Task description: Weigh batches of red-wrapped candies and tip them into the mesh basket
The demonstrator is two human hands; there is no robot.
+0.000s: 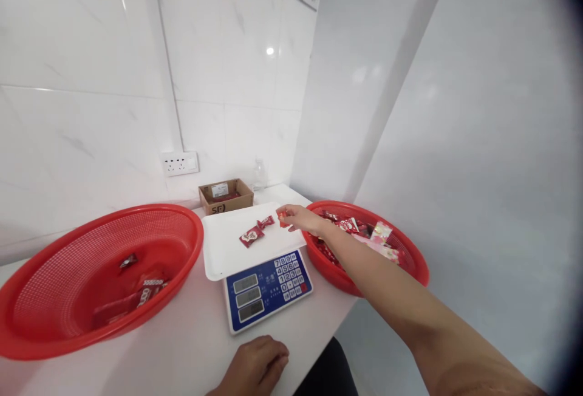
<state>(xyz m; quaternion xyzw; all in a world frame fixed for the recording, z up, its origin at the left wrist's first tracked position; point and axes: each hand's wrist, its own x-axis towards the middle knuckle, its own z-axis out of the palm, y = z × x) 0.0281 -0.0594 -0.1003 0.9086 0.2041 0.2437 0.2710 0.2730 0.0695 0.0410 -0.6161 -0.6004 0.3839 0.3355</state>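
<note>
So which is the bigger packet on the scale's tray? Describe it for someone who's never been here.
Find the scale standing between the left basket and the right basket. On its white tray, the bigger packet is the red one nearer the displays. It is broader, with a large pale patch of print, unlike the smaller packet just beyond it.

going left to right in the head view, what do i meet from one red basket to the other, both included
Left basket → box → smaller packet on the tray → right hand → right basket.
</note>
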